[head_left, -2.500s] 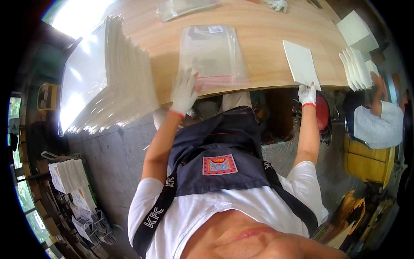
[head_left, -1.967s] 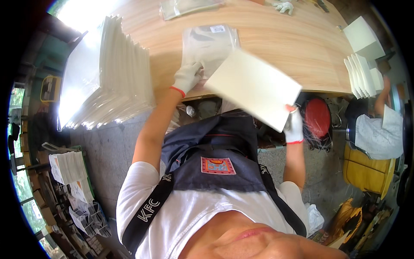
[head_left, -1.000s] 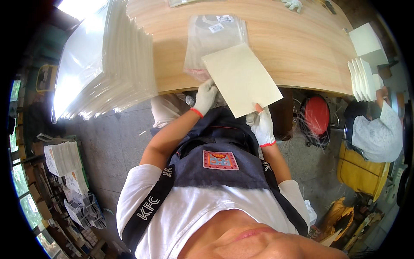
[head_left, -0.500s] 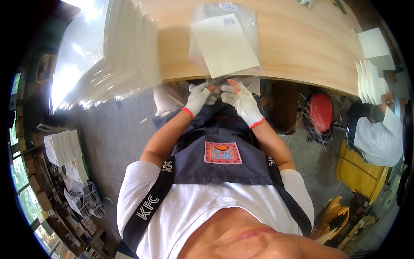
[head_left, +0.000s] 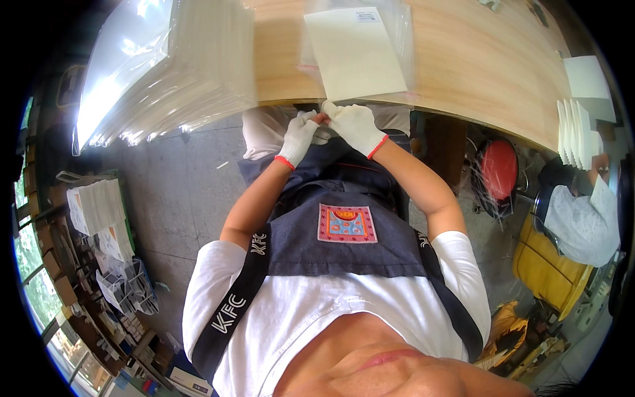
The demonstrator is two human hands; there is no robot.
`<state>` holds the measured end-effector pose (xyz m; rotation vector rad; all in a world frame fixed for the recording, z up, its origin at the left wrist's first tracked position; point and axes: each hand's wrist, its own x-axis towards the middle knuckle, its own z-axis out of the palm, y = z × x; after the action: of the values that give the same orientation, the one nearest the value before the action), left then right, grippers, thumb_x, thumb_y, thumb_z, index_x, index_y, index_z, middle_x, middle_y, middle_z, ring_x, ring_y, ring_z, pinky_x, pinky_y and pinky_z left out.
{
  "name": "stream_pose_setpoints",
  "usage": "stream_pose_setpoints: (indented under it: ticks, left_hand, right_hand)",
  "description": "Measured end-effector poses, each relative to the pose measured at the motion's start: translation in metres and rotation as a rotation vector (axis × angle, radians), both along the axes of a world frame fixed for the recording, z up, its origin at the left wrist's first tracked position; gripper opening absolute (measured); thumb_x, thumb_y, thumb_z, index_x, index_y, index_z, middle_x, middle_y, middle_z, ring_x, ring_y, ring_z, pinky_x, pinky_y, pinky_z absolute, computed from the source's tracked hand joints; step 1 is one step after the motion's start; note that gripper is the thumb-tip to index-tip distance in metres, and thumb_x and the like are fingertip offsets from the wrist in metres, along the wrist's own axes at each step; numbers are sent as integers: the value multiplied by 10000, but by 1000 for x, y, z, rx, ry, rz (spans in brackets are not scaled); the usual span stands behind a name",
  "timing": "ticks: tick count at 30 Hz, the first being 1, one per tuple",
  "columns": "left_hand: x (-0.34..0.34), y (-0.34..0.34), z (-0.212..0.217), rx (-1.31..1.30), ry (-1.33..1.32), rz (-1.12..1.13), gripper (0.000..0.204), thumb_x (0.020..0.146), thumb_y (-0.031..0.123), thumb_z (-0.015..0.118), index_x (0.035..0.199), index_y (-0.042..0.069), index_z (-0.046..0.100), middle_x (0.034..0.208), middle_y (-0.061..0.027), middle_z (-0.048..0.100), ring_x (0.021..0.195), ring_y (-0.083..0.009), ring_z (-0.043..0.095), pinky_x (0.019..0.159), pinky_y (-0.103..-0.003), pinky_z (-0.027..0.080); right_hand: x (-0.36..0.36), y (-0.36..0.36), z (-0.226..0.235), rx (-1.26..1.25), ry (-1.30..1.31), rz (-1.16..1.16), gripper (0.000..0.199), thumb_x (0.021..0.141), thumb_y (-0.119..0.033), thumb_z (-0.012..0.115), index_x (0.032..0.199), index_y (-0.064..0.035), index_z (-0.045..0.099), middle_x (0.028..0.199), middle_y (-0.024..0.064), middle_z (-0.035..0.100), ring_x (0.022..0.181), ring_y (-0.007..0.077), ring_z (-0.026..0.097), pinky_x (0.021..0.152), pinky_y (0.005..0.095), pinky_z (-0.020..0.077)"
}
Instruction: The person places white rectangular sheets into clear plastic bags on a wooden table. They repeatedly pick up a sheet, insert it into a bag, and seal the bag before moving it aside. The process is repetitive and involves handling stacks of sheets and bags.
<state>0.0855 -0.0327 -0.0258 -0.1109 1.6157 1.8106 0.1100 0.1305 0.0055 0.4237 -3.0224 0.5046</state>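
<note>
The left hand [head_left: 302,137] and the right hand [head_left: 355,127] meet close together by the near edge of the table [head_left: 489,79]. Both wear white gloves [head_left: 362,132] with red cuffs [head_left: 378,147], and some bare fingertips [head_left: 320,118] poke out. Their fingers are bent in and almost closed. I cannot tell if they pinch the end of the plastic, because the tips are partly hidden.

Just past the hands, a flat cream board [head_left: 357,59] lies a bit crooked on clear plastic bags [head_left: 401,40], with a small white label [head_left: 366,16] showing over its top corner. The table is light brown with a wood look. On its left side stands a big, shiny stack of plastic-wrapped white boards [head_left: 198,73]. At its far right end are some thin white boards [head_left: 574,134] in a row and a white box [head_left: 587,78].

Below is a gray floor [head_left: 192,205]. On the right are a red seat [head_left: 497,169], a yellow chair [head_left: 549,271] and another person's hand [head_left: 600,162]. Crowded shelves [head_left: 99,331] and bright windows [head_left: 40,284] are on the left.
</note>
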Motion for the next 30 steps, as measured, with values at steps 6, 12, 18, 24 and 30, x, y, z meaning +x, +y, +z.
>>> stream_pose_setpoints:
  ticks: [6, 12, 18, 24, 30]
  left_hand:
    - [2, -7, -5, -27, 14, 2, 256, 922, 245, 531, 964, 1, 597, 864, -85, 661, 614, -118, 615, 556, -234, 524]
    - [3, -37, 0, -75, 58, -50, 348, 930, 293, 518, 997, -40, 592, 913, -118, 662, 663, -142, 625, 585, -248, 534]
    - [-3, -45, -2, -152, 94, -102, 278, 916, 230, 524, 1024, -20, 582, 933, -104, 658, 687, -125, 621, 603, -230, 526]
    - [0, -40, 8, -160, 114, -101, 235, 921, 202, 521, 1000, -11, 580, 925, -89, 655, 693, -116, 620, 623, -227, 524]
    - [-9, -45, 8, -150, 80, -116, 263, 916, 251, 541, 981, -3, 574, 889, -91, 648, 707, -123, 614, 631, -244, 527]
  right_hand:
    - [23, 23, 30, -980, -499, -247, 123, 793, -106, 540, 901, -47, 528, 693, 94, 629, 544, 173, 602, 492, 304, 481]
    - [146, 248, -83, -1852, 440, -1103, 81, 900, -133, 499, 913, -54, 510, 814, 138, 638, 526, 135, 524, 475, 253, 465]
    - [122, 140, -2, -1106, -226, -789, 146, 883, -116, 542, 983, -15, 575, 826, 55, 637, 639, 90, 564, 582, 238, 469]
    - [7, 28, 29, -144, 291, 11, 273, 738, -203, 661, 1004, -158, 624, 1013, 40, 604, 903, 231, 583, 746, 357, 465]
    - [-29, 15, 17, -7, 262, 103, 320, 741, -222, 659, 1053, -174, 611, 1075, 28, 579, 923, 222, 583, 736, 353, 474]
